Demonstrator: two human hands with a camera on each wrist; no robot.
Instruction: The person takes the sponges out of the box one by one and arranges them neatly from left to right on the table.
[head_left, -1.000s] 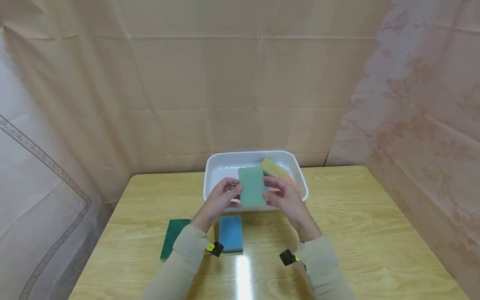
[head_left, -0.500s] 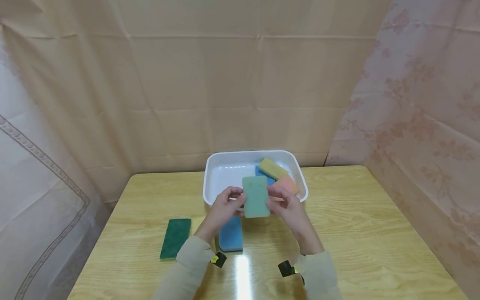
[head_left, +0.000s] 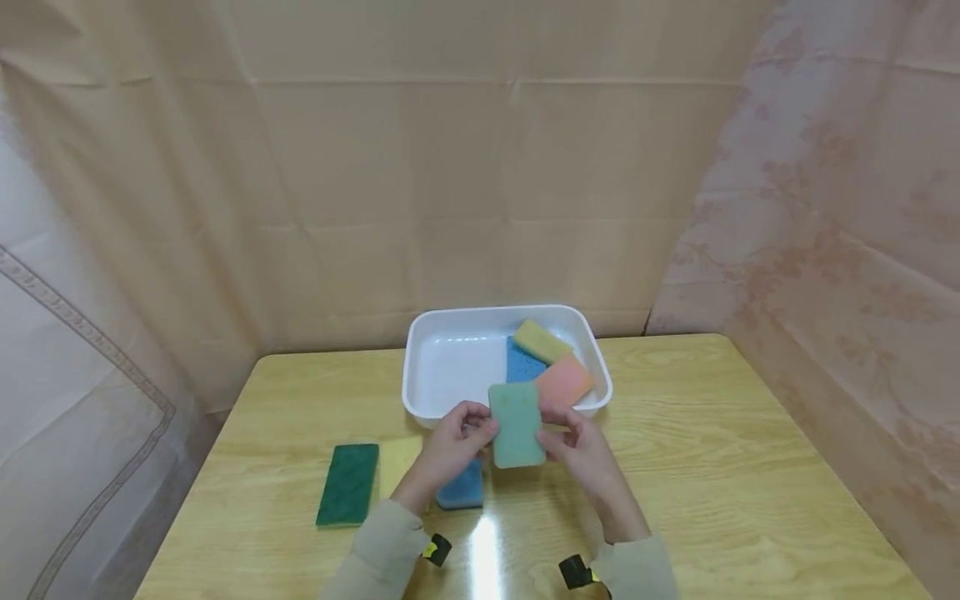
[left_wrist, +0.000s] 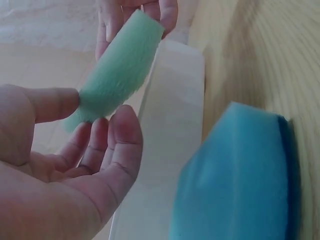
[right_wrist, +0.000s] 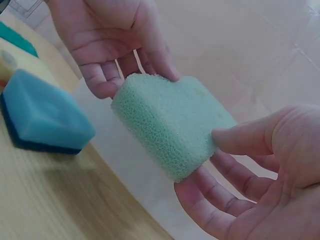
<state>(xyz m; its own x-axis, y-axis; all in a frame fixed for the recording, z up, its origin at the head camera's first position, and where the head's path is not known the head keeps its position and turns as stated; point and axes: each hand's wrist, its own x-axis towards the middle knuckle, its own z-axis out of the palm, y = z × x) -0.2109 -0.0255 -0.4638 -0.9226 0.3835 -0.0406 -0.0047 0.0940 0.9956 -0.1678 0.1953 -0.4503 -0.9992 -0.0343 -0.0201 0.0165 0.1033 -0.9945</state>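
Observation:
A light green sponge [head_left: 517, 425] is held up between both hands, above the table just in front of the white tub. My left hand [head_left: 452, 446] pinches its left edge between thumb and fingers. On the opposite edge, my right hand [head_left: 583, 450] pinches it the same way, as the right wrist view shows with the thumb on the sponge's face [right_wrist: 170, 120]. Beneath the left hand lies a blue sponge [head_left: 461, 490] with a dark underside, partly covered by that hand. Beside it are a pale yellow sponge [head_left: 397, 462], partly hidden by the left arm, and a dark green scouring sponge [head_left: 347, 485].
The white tub [head_left: 442, 317] stands at the table's back edge. In its right half lie a yellow sponge [head_left: 542, 340], a blue sponge [head_left: 521, 363] and a pink sponge [head_left: 566, 382]. Curtains hang behind and beside the wooden table [head_left: 750, 467].
Both hands have drawn the light green sponge back from over the tub toward the person and slightly right. More of the blue and pink sponges in the tub now shows.

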